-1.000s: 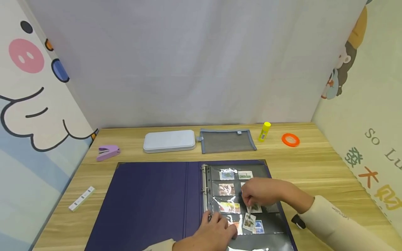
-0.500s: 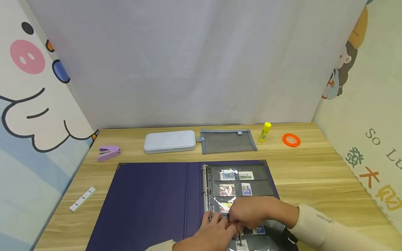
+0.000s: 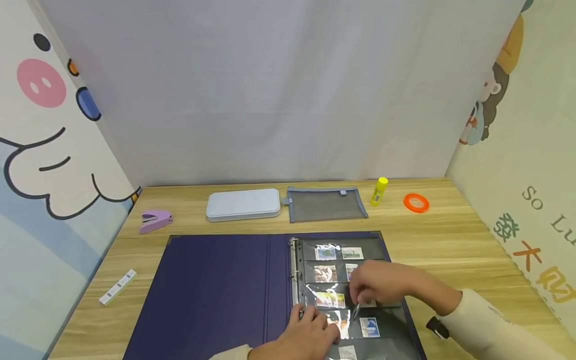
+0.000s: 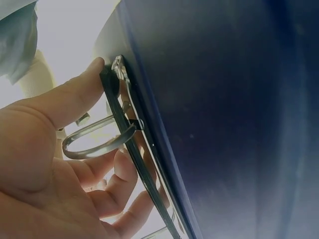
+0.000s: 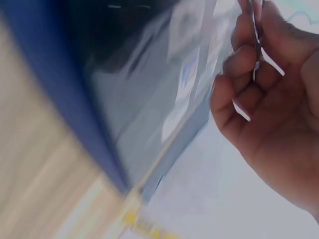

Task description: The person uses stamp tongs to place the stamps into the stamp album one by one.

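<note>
A dark blue ring binder (image 3: 216, 290) lies spread on the table, its right side holding a black pocket page (image 3: 391, 320) with several stamps. My left hand (image 3: 308, 332) rests on this page by the rings; in the left wrist view the thumb (image 4: 79, 97) touches the page edge beside a metal ring (image 4: 97, 147). My right hand (image 3: 380, 281) pinches metal tweezers (image 3: 356, 311) above the page, tips pointing down near a blue stamp (image 3: 369, 327). A pale stamp (image 3: 347, 353) lies at the bottom row. The right wrist view shows the tweezers (image 5: 256, 35) between thumb and fingers.
Behind the binder stand a white case (image 3: 243, 204), a grey mesh pouch (image 3: 328, 205), a yellow glue stick (image 3: 379, 191) and an orange tape roll (image 3: 416, 203). To the left are a purple stapler (image 3: 155, 220) and a white strip (image 3: 117, 287).
The tweezers carried a stamp down to the bottom row and let it go there. My right hand has since moved back up the page. My left hand has stayed in place.
</note>
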The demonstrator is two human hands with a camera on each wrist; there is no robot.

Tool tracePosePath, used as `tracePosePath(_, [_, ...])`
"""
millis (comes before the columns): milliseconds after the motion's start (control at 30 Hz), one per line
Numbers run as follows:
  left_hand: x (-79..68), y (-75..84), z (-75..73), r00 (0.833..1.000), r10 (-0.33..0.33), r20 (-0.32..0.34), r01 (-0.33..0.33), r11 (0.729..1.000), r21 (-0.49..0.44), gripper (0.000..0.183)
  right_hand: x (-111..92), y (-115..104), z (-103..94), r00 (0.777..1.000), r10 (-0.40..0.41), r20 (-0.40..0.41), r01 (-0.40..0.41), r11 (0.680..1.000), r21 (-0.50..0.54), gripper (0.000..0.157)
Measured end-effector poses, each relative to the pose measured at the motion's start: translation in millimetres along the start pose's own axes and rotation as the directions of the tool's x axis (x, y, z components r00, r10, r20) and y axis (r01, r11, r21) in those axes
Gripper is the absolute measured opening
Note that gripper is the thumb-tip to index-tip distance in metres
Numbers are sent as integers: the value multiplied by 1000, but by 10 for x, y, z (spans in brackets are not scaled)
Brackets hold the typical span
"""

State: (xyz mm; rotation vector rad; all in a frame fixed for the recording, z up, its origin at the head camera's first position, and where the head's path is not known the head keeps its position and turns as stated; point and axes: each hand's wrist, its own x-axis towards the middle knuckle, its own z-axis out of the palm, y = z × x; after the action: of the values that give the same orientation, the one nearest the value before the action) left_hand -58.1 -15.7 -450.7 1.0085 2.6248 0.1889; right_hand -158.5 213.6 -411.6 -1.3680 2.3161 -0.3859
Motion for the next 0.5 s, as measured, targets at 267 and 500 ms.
tracePosePath(267, [6,-56,14,998,50,-34,-51,999,-19,39,-548,530,-203,895,290,-339,-323,946,-43,5])
tracePosePath(500, [-15,-82,5,995,100,-30,-101,994,-36,41,-944,973,-105,772,441,-458,-491,871,11,5])
